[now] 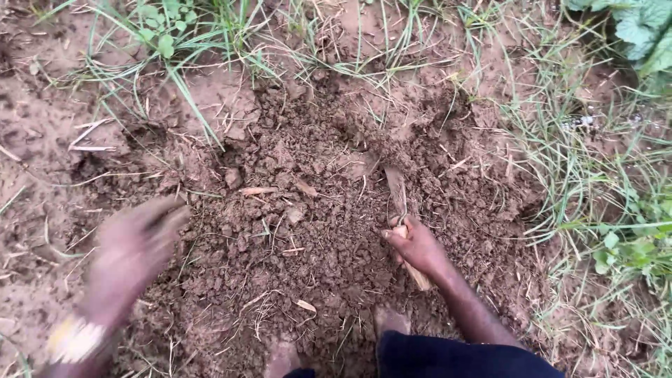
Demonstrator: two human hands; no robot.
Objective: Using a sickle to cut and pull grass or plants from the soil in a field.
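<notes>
My right hand (418, 246) is closed around the wooden handle of a small digging tool (397, 192), whose flat blade sticks into a patch of loose brown soil (315, 210). My left hand (133, 245) is blurred with motion over the left edge of the dug patch, fingers spread and pointing up and right; it holds nothing that I can make out. A pale band sits on its wrist (73, 339).
My two bare feet (336, 343) rest on the soil at the bottom edge, below a dark garment (455, 357). Grass (595, 182) grows to the right and along the top. Broad green leaves (647, 31) fill the top right corner. Dry stems lie scattered.
</notes>
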